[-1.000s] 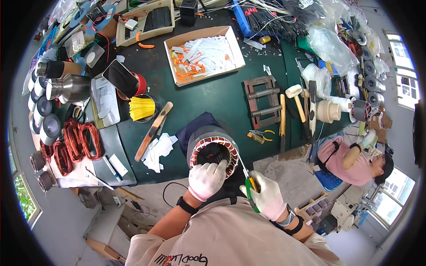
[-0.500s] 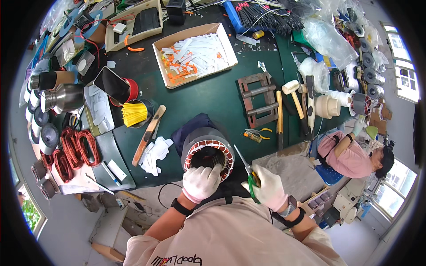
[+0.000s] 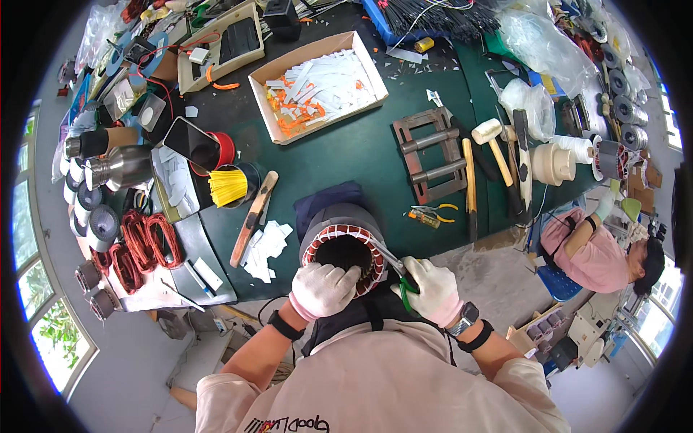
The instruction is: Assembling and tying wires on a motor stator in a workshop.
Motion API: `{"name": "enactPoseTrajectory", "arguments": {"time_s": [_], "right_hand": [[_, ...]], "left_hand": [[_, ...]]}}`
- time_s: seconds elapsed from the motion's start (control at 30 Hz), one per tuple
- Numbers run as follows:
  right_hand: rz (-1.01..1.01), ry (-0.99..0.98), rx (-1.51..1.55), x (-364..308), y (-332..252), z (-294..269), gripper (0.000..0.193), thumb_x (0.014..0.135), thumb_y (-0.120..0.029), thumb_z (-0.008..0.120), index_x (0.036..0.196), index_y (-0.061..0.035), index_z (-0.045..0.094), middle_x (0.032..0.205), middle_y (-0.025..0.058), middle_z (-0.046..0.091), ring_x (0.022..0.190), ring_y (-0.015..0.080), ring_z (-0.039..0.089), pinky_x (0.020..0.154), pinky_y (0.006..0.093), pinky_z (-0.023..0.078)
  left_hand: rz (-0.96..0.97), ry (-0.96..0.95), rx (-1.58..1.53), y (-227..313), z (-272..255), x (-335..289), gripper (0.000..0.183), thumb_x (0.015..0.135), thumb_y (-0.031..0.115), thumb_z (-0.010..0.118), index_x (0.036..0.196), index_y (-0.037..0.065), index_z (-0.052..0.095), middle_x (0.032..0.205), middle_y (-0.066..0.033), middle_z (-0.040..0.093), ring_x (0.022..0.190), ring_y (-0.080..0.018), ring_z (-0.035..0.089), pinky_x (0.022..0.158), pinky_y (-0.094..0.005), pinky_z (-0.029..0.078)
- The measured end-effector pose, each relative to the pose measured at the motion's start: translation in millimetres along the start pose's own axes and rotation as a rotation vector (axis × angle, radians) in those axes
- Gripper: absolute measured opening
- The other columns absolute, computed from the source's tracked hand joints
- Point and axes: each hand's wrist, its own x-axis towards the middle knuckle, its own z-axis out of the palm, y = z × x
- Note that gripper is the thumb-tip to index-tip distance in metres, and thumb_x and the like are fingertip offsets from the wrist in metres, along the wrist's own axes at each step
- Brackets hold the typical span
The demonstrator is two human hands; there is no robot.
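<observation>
A motor stator with a dark grey shell lies at the table's near edge, its round opening toward me. Red-brown windings laced with white cord ring that opening. My left hand, in a white glove, is closed over the near rim, its fingertips curled into the opening and partly hidden. My gloved right hand grips green-handled scissors. Their blades point up and left, with the tips at the right side of the laced ring. Behind the stator lies a dark blue cloth.
Paper scraps and a wooden stick lie left of the stator. To the right are pliers, a metal frame and a white-headed mallet. A cardboard box holds cut strips. A co-worker sits at the right.
My right hand has brought the scissors leftward and their tips now overlap the ring. The left hand stays at the near rim. The whole view has shifted slightly.
</observation>
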Motion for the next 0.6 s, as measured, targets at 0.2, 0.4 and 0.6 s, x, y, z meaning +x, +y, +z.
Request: {"name": "enactPoseTrajectory", "arguments": {"time_s": [0.2,0.4,0.6], "right_hand": [[-0.070,-0.020,-0.062,-0.3,2.6,-4.8,0.040,0.086,-0.034,0.083,0.113,-0.0125,0.063,0.080,0.0105,0.064,0.069,0.0334,0.067,0.060,0.0441,0.054],[-0.038,0.013,-0.006,-8.1,13.8,-1.9,0.041,0.081,-0.027,0.088,0.110,-0.0092,0.065,0.079,0.0131,0.063,0.070,0.0364,0.066,0.062,0.0451,0.053],[0.175,-0.014,0.074,-20.3,13.8,-6.4,0.044,0.080,-0.021,0.089,0.116,-0.0058,0.067,0.089,0.0167,0.065,0.080,0.0381,0.067,0.073,0.0419,0.054]], "left_hand": [[0.027,-0.036,-0.006,-2.8,-1.9,0.5,0.028,0.070,0.013,0.079,0.097,0.011,0.077,0.059,0.0008,0.052,0.050,-0.0183,0.056,0.048,-0.0346,0.043],[0.089,-0.004,-0.043,-8.3,-5.4,2.1,0.033,0.071,0.019,0.081,0.101,0.008,0.075,0.063,0.0015,0.050,0.054,-0.0180,0.055,0.052,-0.0344,0.045],[0.250,-0.214,-0.106,-35.3,-23.6,21.6,0.025,0.079,0.022,0.078,0.098,0.007,0.072,0.067,-0.0018,0.055,0.060,-0.0216,0.060,0.058,-0.0373,0.049]]}}
